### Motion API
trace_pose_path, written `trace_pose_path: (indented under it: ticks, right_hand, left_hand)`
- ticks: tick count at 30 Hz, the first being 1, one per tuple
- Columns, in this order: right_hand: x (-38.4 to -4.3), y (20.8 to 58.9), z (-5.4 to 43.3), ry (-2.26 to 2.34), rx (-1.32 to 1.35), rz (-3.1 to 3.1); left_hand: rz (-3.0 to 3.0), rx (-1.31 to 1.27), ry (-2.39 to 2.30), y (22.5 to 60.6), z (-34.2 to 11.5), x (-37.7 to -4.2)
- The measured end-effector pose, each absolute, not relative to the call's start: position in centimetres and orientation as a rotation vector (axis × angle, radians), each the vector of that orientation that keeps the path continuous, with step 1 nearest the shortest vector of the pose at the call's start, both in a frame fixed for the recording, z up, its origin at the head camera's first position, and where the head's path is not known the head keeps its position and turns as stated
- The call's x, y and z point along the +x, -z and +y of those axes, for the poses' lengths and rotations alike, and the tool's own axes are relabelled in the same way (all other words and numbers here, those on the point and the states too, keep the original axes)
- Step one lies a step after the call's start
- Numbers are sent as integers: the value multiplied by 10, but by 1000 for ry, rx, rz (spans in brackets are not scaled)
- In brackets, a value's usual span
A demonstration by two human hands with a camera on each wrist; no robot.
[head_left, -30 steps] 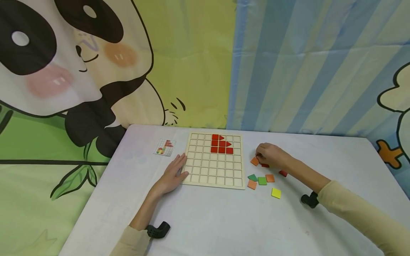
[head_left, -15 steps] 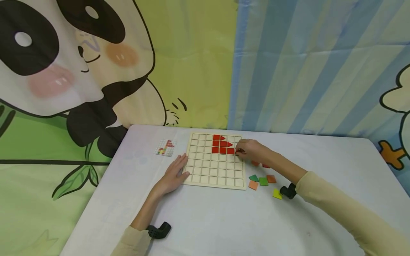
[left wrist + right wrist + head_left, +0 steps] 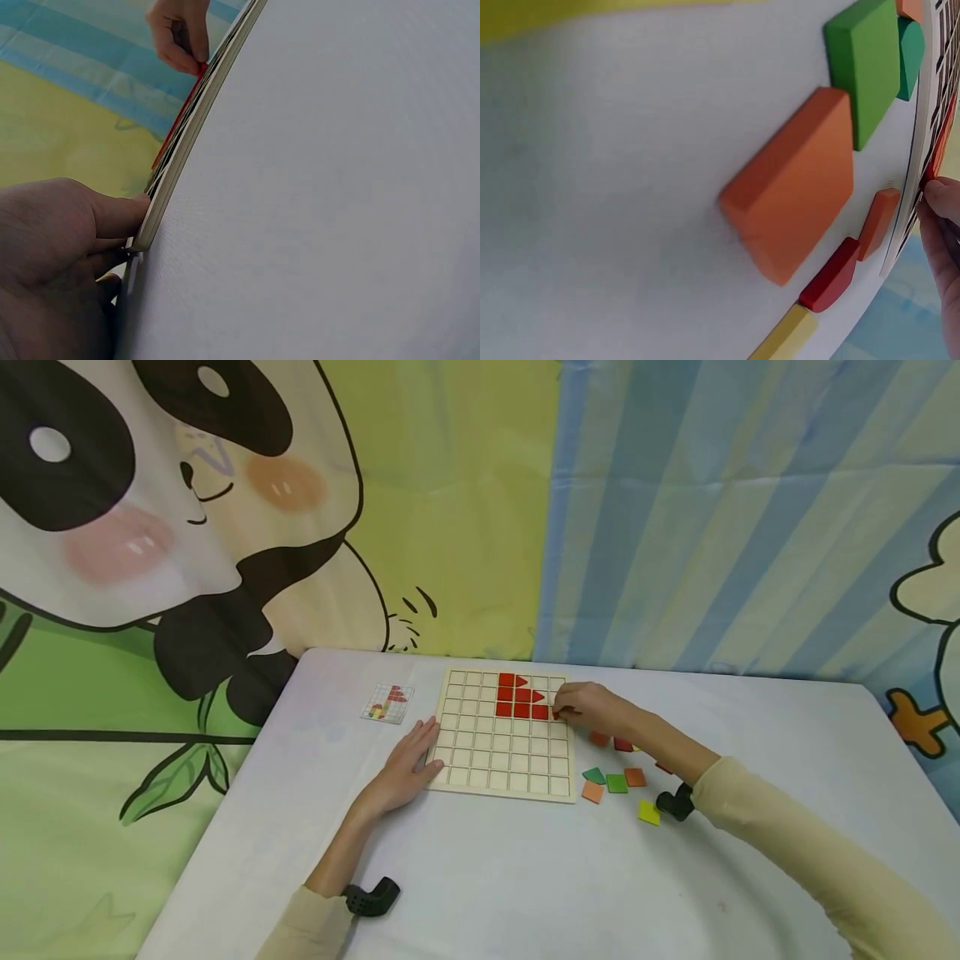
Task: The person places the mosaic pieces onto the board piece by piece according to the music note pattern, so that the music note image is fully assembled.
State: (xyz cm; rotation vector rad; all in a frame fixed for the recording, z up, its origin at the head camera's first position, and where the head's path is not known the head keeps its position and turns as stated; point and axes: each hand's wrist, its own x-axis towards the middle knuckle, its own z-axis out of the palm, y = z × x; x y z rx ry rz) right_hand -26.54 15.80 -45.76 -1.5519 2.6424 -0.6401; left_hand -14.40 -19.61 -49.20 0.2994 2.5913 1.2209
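A pale wooden grid board (image 3: 498,747) lies on the table with several red tiles (image 3: 521,695) set in its upper cells. At the board's right edge my right hand (image 3: 588,706) pinches a small red tile (image 3: 202,69), at the end of the lowest red row. Its shape is mostly hidden by the fingertips. My left hand (image 3: 405,766) rests against the board's left edge with fingers extended; the left wrist view shows its thumb (image 3: 124,216) touching the board's edge. Left of the board lies a small pattern card (image 3: 387,703) with a coloured figure on a grid.
Loose tiles lie right of the board: a green square (image 3: 617,784), a teal pointed tile (image 3: 594,776), several orange ones (image 3: 802,187), a yellow square (image 3: 648,812), a dark red one (image 3: 831,276) and a pale yellow one (image 3: 784,335). A printed curtain (image 3: 450,527) hangs behind the table.
My right hand has moved left from the loose tiles to the board's right edge, bringing a small red tile. Over the last half second it has barely moved. The left hand stays put.
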Motion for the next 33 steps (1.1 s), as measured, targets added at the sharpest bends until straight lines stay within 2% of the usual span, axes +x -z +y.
trace_pose_path:
  ticks: [13,18,24,33]
  right_hand:
    - [-264,460,158,652,-1497,2669]
    - [-259,449,158,656,-1422,2660]
    - [-237,436,174,640,-1206,2752]
    - [-199,437,233,533,-990,2832]
  left_hand:
    - [2594,324,-1207,494,-196,-147]
    - [2595,313,-1197,493,-197,-147]
    - [2603,314,-1188,492,-199,-148]
    - [2589,309,-1199,493,-197,-147]
